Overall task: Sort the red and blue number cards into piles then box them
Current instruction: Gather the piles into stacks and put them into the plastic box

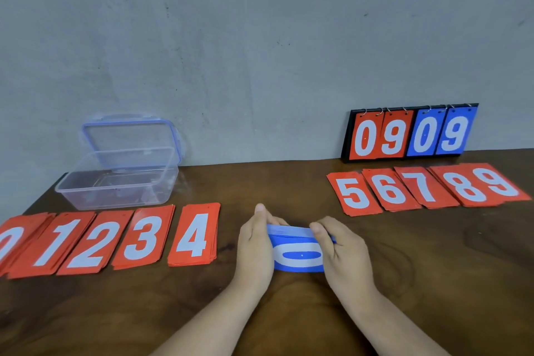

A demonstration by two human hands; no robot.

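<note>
So, we had the stack of blue number cards [297, 259] gripped at both ends.
Our left hand [255, 243] and right hand [344, 251] clamped it, thumbs on top, mid brown wooden table [289, 182]; red number card piles 0 to 4 [115, 240] lay left, piles 5 to 9 [419, 189] right, clear plastic box [115, 195] open behind.

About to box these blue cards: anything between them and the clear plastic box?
Only the flat red 3 pile and red 4 pile lie before the clear plastic box; lifted, the blue card stack should clear them.
</note>
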